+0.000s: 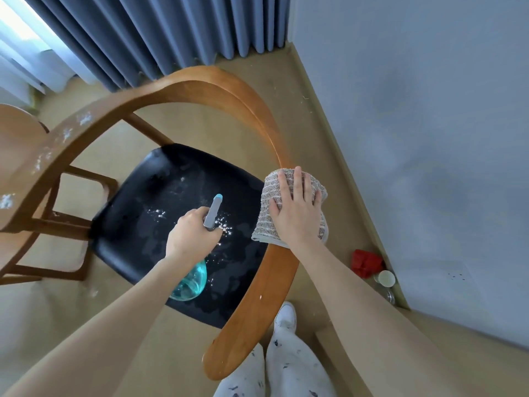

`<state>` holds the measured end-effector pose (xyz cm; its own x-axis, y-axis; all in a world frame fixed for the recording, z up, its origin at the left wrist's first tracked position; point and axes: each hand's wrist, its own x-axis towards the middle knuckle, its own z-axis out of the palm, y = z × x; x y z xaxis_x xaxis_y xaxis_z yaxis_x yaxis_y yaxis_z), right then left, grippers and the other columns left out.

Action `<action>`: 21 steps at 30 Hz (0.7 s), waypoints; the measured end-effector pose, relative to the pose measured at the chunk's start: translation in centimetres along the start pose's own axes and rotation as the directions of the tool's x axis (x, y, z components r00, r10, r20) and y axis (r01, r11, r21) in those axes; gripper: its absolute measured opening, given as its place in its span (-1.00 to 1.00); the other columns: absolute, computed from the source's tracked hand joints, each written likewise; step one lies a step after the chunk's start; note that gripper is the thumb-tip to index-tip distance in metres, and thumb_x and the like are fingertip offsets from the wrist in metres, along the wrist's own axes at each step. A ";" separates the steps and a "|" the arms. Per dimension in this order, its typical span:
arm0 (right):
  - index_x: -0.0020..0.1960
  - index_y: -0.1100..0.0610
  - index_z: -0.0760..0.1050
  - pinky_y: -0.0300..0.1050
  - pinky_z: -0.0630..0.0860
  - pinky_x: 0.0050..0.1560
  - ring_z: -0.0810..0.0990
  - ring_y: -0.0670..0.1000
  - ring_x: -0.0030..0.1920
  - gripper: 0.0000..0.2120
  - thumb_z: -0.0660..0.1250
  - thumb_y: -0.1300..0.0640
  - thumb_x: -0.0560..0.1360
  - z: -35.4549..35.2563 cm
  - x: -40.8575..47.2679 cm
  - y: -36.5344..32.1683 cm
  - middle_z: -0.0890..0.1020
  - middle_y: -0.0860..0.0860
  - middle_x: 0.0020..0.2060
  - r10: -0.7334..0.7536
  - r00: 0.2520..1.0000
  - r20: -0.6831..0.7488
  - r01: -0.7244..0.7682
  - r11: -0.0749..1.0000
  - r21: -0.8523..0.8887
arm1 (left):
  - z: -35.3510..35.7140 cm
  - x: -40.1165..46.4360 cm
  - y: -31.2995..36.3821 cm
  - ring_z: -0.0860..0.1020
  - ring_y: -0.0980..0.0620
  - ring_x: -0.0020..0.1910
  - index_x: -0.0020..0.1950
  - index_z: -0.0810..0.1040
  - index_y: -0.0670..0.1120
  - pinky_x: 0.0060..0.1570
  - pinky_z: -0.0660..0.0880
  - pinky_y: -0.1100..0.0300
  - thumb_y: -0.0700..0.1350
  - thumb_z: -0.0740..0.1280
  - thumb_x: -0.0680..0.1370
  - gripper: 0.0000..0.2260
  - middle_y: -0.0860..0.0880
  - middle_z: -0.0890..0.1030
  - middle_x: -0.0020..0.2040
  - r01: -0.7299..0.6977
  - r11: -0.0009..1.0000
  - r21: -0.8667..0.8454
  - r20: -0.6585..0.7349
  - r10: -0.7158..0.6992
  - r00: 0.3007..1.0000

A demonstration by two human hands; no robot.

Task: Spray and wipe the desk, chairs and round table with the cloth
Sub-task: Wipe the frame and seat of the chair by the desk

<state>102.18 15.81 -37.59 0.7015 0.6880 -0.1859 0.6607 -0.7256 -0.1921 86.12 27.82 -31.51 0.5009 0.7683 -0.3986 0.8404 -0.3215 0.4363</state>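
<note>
We find the cloth (pixel 294 207) draped over the chair's (pixel 160 93) curved wooden rail, on its right-hand run, just beside the black seat (pixel 160 196). The rail's long axis at that point runs from the far top of the arc down towards us, ending near the person's legs; any wipe along it would, in our judgement, follow that line.

The right hand (pixel 297 207) lies flat on top of the cloth, fingers straight and spread, pointing away from us and pressing the cloth onto the rail. It is the nearer hand to the right run of the rail.

The unwiped matter lies elsewhere. White specks show on the left run of the rail, well apart from the cloth across the arc, and more white specks lie on the seat, just left of and below the cloth. We judge the seat specks the closer target; the left rail calls for a reach across or a step round.

The left hand (pixel 194 233) hangs over the seat, fingers curled round the neck of a spray bottle (pixel 191 279), its nozzle pointing away and slightly right, above the seat specks.

The chair stands on a tan floor (pixel 312 110) near a curtain (pixel 171 30) and a wall (pixel 429 110).
</note>
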 end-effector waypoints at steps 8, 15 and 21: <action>0.56 -0.01 -0.20 0.13 -0.23 0.45 -0.18 0.11 0.54 -0.40 -0.09 -0.19 0.62 0.6 -3.8 -1.4 -0.12 0.07 0.55 0.064 0.997 -0.031 -0.065 0.997 -0.034 | -1.1 -1.7 -2.1 0.51 -0.06 -0.29 -0.13 0.44 -0.01 -0.29 0.43 0.11 -0.16 0.30 0.44 -0.93 0.01 0.51 -0.21 -0.037 0.999 0.004 0.011 0.037 0.999; 0.55 0.03 0.03 0.19 -0.07 0.44 0.06 0.14 0.52 -0.41 -0.16 -0.18 0.59 3.1 -12.0 -5.0 0.11 0.11 0.53 0.186 0.974 -0.130 -0.188 0.982 -0.002 | -2.6 -5.5 -5.9 0.60 -0.10 -0.25 -0.11 0.45 0.01 -0.14 0.56 -0.02 -0.15 0.30 0.44 -0.92 0.00 0.55 -0.15 -0.115 0.993 0.018 0.052 0.114 0.992; 0.53 0.05 0.13 0.22 0.01 0.43 0.16 0.16 0.50 -0.42 -0.12 -0.17 0.58 5.3 -18.1 -8.7 0.19 0.12 0.50 0.261 0.953 -0.156 -0.259 0.965 0.036 | -3.3 -8.9 -8.9 0.54 -0.07 -0.19 -0.04 0.49 -0.02 -0.16 0.50 0.07 -0.17 0.29 0.44 -0.87 0.01 0.53 -0.08 -0.174 0.984 0.046 0.071 0.170 0.983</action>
<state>82.30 9.70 -37.64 0.8826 0.4639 -0.0765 0.4465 -0.8780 -0.1722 73.49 25.70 -29.25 0.6499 0.6614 -0.3745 0.7492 -0.4748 0.4617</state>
